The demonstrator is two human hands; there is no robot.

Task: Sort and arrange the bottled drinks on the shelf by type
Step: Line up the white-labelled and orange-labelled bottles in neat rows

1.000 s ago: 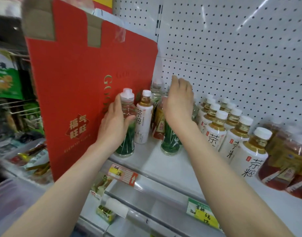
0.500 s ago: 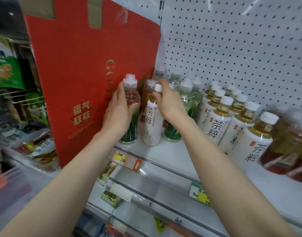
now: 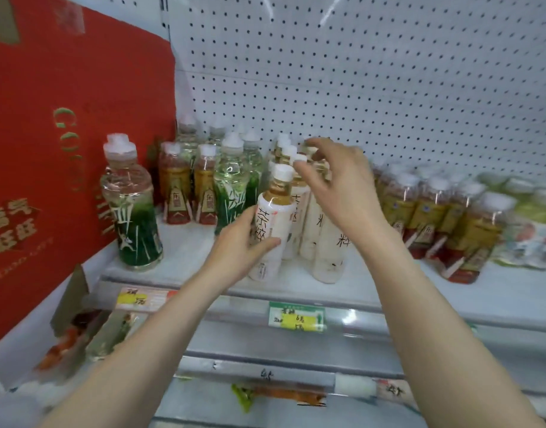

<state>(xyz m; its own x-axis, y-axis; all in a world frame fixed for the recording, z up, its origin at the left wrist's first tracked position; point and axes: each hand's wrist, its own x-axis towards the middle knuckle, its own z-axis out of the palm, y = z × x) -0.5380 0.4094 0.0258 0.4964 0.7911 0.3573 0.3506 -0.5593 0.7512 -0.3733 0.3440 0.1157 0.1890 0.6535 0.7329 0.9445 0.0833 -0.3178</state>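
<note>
My left hand (image 3: 241, 245) grips a white-labelled tea bottle (image 3: 273, 223) with a white cap, upright at the front of the white shelf (image 3: 373, 291), beside a row of like white tea bottles (image 3: 324, 230). My right hand (image 3: 339, 186) hovers over that row with fingers spread, holding nothing. A green-labelled bottle (image 3: 131, 205) stands alone at the left front. Behind it are two red-and-gold tea bottles (image 3: 188, 186) and more green bottles (image 3: 234, 177). Further red-and-gold bottles (image 3: 435, 217) fill the right side.
A big red cardboard box (image 3: 64, 149) stands at the shelf's left end. A white pegboard (image 3: 358, 72) backs the shelf. Price tags (image 3: 296, 318) hang on the front rail. Pale green packs (image 3: 534, 217) lie at far right. Lower shelves hold snack packets (image 3: 80, 338).
My left hand let go of the green bottle at the left and now holds the white tea bottle. My right hand released that bottle and rose over the white row. The view shifted right.
</note>
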